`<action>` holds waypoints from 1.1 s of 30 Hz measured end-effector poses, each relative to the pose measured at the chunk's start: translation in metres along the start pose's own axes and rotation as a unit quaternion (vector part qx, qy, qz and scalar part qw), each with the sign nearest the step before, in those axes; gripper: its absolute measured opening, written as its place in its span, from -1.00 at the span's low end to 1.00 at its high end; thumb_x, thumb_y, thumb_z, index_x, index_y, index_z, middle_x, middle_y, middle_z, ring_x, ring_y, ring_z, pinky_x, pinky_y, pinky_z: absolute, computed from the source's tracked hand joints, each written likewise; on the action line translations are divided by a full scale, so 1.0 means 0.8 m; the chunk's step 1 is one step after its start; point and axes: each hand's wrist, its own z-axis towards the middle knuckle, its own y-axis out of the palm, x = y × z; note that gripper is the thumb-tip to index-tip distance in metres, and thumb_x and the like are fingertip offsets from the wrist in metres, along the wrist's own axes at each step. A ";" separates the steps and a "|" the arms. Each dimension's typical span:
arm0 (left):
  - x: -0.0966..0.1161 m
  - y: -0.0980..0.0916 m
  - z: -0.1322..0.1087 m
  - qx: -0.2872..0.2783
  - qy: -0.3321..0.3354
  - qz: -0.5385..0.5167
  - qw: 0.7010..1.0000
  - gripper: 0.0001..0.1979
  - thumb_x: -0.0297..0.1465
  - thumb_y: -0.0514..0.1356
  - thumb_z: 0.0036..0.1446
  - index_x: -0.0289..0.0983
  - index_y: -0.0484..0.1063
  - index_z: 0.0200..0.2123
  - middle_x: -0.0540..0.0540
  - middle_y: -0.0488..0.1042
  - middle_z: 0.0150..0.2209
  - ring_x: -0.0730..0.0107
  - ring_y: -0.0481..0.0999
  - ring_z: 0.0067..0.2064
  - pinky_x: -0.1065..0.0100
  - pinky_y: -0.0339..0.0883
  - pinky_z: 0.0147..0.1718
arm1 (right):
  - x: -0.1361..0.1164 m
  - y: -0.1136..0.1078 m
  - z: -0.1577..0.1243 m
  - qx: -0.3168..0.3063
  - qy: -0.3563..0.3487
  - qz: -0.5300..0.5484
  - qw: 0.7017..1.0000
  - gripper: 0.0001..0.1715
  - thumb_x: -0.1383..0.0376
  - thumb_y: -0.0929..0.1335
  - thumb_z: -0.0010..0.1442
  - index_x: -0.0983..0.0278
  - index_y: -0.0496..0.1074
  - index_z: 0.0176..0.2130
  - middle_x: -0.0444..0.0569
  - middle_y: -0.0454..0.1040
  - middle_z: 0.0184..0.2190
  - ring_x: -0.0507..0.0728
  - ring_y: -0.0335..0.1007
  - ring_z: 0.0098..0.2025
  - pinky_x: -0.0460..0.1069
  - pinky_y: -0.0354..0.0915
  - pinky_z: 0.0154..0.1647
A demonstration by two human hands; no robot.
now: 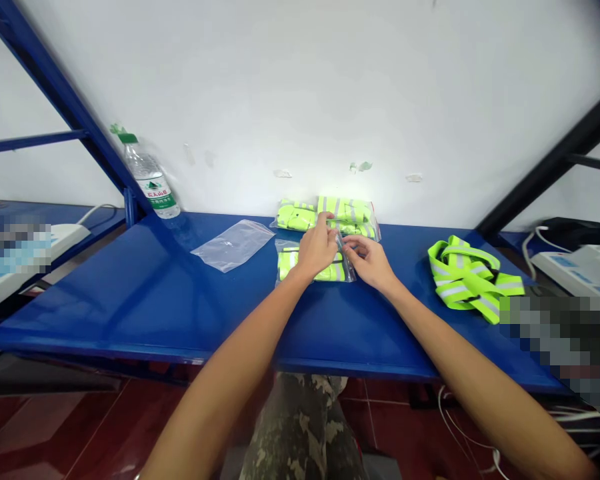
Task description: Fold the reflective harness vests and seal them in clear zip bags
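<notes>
My left hand [317, 248] and my right hand [370, 261] meet above the blue table [130, 300], with their fingers at the upper edge of a clear plastic bag [344, 259]. That bag holds a folded neon-yellow reflective vest [314, 269]. Right behind my hands, further bagged yellow vests [347, 210] lie in a small pile, partly hidden by my left fingers. A flat clear plastic bag [233, 245] lies to the left of my hands. To the right, a loose yellow vest with silver reflective stripes [467, 280] lies in a tangled heap.
A plastic water bottle [149, 180] stands at the table's back left against a white wall [300, 87]. Blue shelf frame posts [65, 93] rise at the left. White power strips [575, 270] sit on lower surfaces at both sides. Pixelated patches cover parts of both sides.
</notes>
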 end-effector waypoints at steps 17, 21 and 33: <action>0.005 0.009 -0.004 -0.010 0.014 -0.038 0.999 -0.61 -0.44 0.04 0.26 -0.23 0.18 0.16 -0.06 0.56 -0.31 0.22 0.54 -0.26 0.27 0.31 -0.23 | -0.010 -0.004 0.001 0.055 0.020 0.005 0.998 -0.65 0.11 0.44 -0.01 0.35 0.52 -0.32 -0.01 0.51 -0.48 0.03 0.32 -0.53 -0.05 0.24 -0.50; 0.002 0.010 -0.001 -0.012 -0.015 -0.064 0.998 -0.57 -0.45 0.06 0.25 -0.25 0.14 0.18 -0.04 0.56 -0.33 0.27 0.55 -0.28 0.28 0.32 -0.22 | -0.007 -0.005 0.000 0.042 0.007 -0.040 0.998 -0.70 0.12 0.42 0.02 0.32 0.50 -0.37 0.00 0.52 -0.48 0.04 0.33 -0.52 -0.05 0.23 -0.49; 0.005 0.009 -0.003 -0.037 0.009 -0.059 0.998 -0.58 -0.44 0.05 0.25 -0.24 0.17 0.17 -0.03 0.57 -0.33 0.26 0.53 -0.27 0.29 0.30 -0.22 | -0.006 -0.006 0.000 0.041 0.010 -0.051 0.998 -0.64 0.09 0.41 0.04 0.34 0.51 -0.31 0.06 0.58 -0.38 0.08 0.41 -0.48 -0.02 0.29 -0.43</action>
